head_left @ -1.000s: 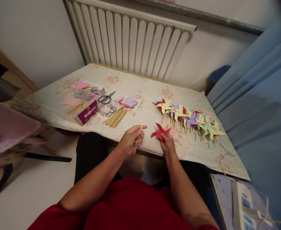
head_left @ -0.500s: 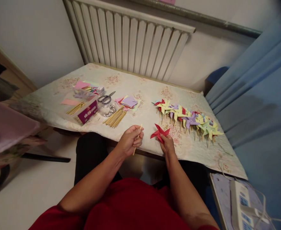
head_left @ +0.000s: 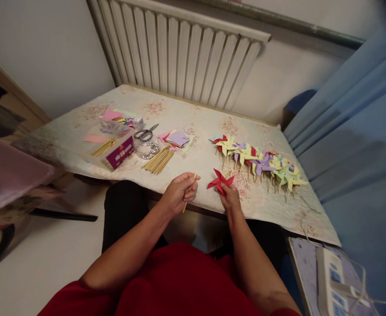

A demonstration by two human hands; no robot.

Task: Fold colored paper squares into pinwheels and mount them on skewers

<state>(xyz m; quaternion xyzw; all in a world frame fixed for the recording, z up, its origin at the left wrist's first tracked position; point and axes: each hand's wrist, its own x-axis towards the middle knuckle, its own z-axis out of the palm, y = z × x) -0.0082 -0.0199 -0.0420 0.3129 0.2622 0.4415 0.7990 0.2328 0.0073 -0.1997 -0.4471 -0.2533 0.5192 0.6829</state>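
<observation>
My left hand [head_left: 178, 192] grips a thin wooden stick [head_left: 194, 177] upright at the table's near edge. My right hand [head_left: 230, 198] pinches a red paper pinwheel [head_left: 219, 181] just to the right of it, a short gap between the two. Behind the pinwheel lies a row of several finished pinwheels [head_left: 261, 163] on sticks, in yellow, purple, green and red. A loose bundle of wooden sticks [head_left: 158, 160] lies to the left on the floral tablecloth [head_left: 193, 118].
Scissors [head_left: 146, 134], a stack of coloured paper squares [head_left: 177, 139], a clear dish of pins [head_left: 147, 151] and an open box with a purple label [head_left: 117, 151] lie at the left. A radiator [head_left: 179, 52] stands behind; a blue curtain [head_left: 354, 131] hangs at the right. A power strip [head_left: 333, 278] lies lower right.
Both hands stay almost where they were, the stick and the red pinwheel still a little apart. Only the camera view shifts slightly.
</observation>
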